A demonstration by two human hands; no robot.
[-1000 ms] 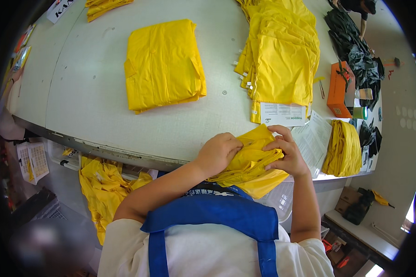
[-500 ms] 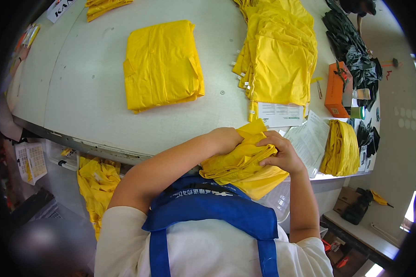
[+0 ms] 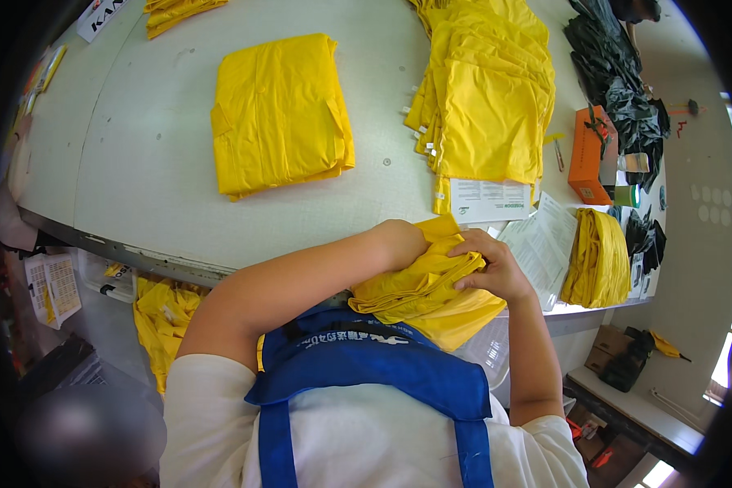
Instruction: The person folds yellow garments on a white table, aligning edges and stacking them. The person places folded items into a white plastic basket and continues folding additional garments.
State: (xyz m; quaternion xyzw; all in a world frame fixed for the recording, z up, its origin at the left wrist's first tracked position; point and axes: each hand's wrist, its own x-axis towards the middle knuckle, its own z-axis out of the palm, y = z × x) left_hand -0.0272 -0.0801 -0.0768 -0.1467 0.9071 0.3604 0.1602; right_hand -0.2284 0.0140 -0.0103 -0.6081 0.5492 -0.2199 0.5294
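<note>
A bunched yellow garment [image 3: 419, 281] of thin, smooth fabric is held against my front at the table's near edge. My left hand [image 3: 402, 244] is curled at its far left side, the fingers tucked into the cloth and mostly hidden. On the right, my right hand [image 3: 496, 264] grips the folds between thumb and fingers. A loose part of the garment hangs below, over my blue apron [image 3: 366, 366]. Farther off lies a neatly folded yellow garment [image 3: 283, 118], touched by neither hand.
A tall pile of yellow garments [image 3: 492, 114] covers the table's far right, with printed sheets [image 3: 541, 248] before it. An orange box [image 3: 587, 159], another yellow stack [image 3: 596, 260] and dark green fabric [image 3: 626, 106] sit rightward. Yellow cloth [image 3: 164, 321] hangs below the table's left edge.
Both hands keep their hold on the bunched garment, nearly unmoved. The whole view has shifted slightly, so the table things appear a little farther left.
</note>
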